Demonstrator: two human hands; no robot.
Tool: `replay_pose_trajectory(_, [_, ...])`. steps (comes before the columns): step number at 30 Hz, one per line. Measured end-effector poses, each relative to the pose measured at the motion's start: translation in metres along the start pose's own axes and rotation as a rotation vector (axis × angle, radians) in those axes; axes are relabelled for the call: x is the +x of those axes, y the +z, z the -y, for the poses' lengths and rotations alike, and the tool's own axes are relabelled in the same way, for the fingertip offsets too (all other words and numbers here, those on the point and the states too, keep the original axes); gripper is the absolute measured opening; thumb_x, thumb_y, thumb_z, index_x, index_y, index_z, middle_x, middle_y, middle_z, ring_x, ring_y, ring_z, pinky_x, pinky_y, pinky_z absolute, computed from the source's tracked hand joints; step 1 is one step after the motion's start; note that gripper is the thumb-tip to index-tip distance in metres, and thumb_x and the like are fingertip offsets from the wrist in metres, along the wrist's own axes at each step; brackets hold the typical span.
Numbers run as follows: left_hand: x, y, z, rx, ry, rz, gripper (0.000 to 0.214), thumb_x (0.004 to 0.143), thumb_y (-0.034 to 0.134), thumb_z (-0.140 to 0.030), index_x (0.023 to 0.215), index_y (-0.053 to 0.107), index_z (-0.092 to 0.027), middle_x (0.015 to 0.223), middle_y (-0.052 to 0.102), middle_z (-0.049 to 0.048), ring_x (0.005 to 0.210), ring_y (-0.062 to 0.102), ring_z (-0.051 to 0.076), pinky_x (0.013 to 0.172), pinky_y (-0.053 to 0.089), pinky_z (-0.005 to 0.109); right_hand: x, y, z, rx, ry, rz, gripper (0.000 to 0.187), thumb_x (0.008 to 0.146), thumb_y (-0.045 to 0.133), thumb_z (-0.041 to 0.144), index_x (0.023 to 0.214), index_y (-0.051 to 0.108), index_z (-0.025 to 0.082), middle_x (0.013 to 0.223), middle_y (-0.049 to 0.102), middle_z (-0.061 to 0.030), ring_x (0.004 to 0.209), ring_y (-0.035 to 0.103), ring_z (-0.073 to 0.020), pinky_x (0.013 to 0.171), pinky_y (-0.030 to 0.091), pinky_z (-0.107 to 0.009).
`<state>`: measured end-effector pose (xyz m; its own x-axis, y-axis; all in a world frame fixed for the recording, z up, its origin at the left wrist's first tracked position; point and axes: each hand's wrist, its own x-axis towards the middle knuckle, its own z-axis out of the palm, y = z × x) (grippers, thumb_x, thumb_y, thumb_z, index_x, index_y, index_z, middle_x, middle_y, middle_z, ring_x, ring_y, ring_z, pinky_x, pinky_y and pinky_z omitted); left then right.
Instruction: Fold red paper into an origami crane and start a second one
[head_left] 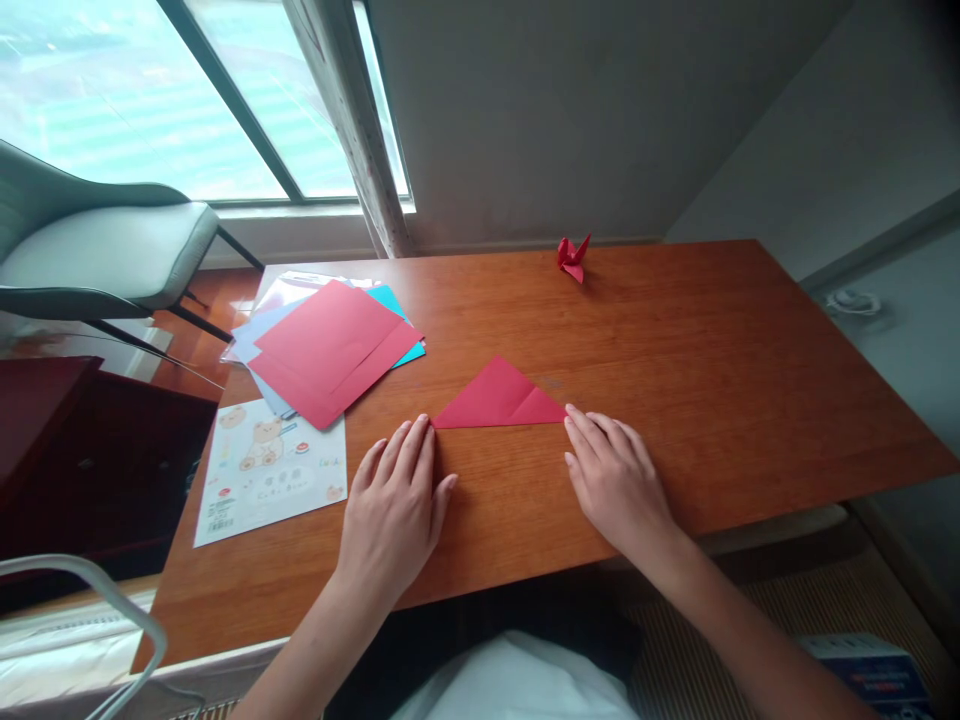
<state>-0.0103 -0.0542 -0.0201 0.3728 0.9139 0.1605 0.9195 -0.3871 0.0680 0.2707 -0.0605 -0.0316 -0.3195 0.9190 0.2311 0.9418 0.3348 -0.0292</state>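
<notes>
A red sheet of origami paper, folded into a triangle (495, 398), lies flat on the wooden table with its tip pointing away from me. A crease line shows on its right half. My left hand (394, 500) rests on the table, its fingertips at the triangle's left corner and its thumb apart from the fingers. At the right corner, the fingertips of my right hand (615, 475) touch the paper, fingers stretched out over the table. Neither hand grips anything. Farther back stands a small red folded paper crane (574, 259).
Left of the triangle lies a pile of red sheets (330, 345) over blue and pale ones. Nearer me is a white sheet with bear drawings (274, 465). A chair (105, 250) stands beyond the table's left edge, by the window. A white cable (112, 580) curves at lower left.
</notes>
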Motion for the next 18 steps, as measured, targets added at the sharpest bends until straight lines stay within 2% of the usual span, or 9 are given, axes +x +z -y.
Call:
replay_pose_trajectory(5, [-0.003,0.007,0.002,0.028,-0.067,-0.085,0.064,0.098,0.049,-0.038,0.15,0.035,-0.003,0.154,0.044,0.0254,0.137,0.047,0.04,0.112,0.038,0.054,0.006,0.005,-0.012,0.178,0.064,-0.065,0.036,0.098,0.048,0.019,0.131,0.06,0.012,0.134,0.065,-0.0136,0.121,0.058,-0.0279,0.103,0.049,-0.045])
replay_pose_trajectory(8, [0.0,0.006,-0.005,-0.038,-0.037,-0.099,0.062,0.097,0.053,-0.036,0.149,0.037,-0.006,0.153,0.045,0.0229,0.139,0.044,0.038,0.113,0.039,0.052,0.023,0.009,-0.021,0.299,0.131,-0.128,0.034,0.097,0.05,0.022,0.128,0.059,0.014,0.121,0.07,-0.0139,0.114,0.062,-0.0275,0.099,0.052,-0.045])
replay_pose_trajectory(11, [0.011,0.001,-0.016,-0.157,0.026,-0.057,0.049,0.097,0.052,-0.028,0.143,0.046,-0.015,0.15,0.051,0.016,0.136,0.048,0.032,0.11,0.043,0.047,0.05,0.013,-0.025,0.339,0.136,-0.094,0.034,0.094,0.057,0.025,0.127,0.059,0.014,0.118,0.07,-0.0143,0.109,0.063,-0.0286,0.096,0.053,-0.045])
replay_pose_trajectory(13, [0.021,-0.002,-0.022,-0.232,0.083,0.004,0.038,0.097,0.049,-0.024,0.134,0.053,-0.018,0.141,0.058,0.0132,0.126,0.055,0.028,0.104,0.047,0.043,0.072,0.016,-0.024,0.373,0.133,-0.053,0.033,0.092,0.062,0.026,0.123,0.061,0.014,0.111,0.07,-0.0129,0.104,0.064,-0.0273,0.093,0.053,-0.043])
replay_pose_trajectory(15, [0.032,-0.002,-0.026,-0.24,0.103,0.06,0.033,0.097,0.049,-0.024,0.128,0.056,-0.02,0.136,0.06,0.0122,0.121,0.057,0.028,0.099,0.048,0.044,0.092,0.019,-0.021,0.456,0.148,-0.027,0.03,0.089,0.066,0.023,0.118,0.064,0.014,0.103,0.071,-0.0105,0.097,0.065,-0.0239,0.09,0.053,-0.038])
replay_pose_trajectory(18, [0.043,0.001,-0.024,-0.224,0.12,0.076,0.033,0.095,0.05,-0.021,0.128,0.058,-0.02,0.138,0.059,0.012,0.122,0.056,0.03,0.098,0.047,0.047,0.111,0.022,-0.016,0.596,0.198,0.014,0.03,0.085,0.068,0.018,0.115,0.066,0.015,0.092,0.071,-0.0064,0.086,0.066,-0.02,0.085,0.053,-0.034])
